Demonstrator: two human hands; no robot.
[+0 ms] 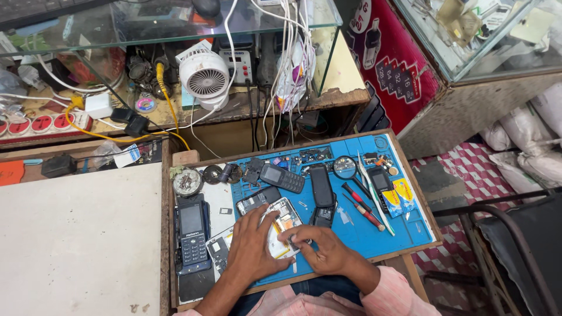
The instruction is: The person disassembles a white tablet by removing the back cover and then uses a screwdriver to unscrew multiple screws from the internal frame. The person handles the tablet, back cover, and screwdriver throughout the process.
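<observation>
Low in the middle of the frame, the left hand [253, 243] lies flat, fingers spread, pressing down on an opened phone [285, 225] with its white insides showing; the right hand [324, 248] is curled beside it, fingertips pinched on the phone's lower right edge, though what they grip is too small to tell; the phone lies on a blue work mat [374, 225] that covers most of the small wooden bench [422, 202]. Just left of the left hand stands a dark keypad phone [191, 234]; above the hands lie a small grey keypad phone [282, 177] and a black phone back [321, 187]; to the right are two red-handled screwdrivers [360, 206], a magnifying glass [345, 168] and another small phone [381, 181]. In the upper middle of the frame a white fan [204, 75] sits under a glass counter [246, 23], among hanging white cables [290, 52].
</observation>
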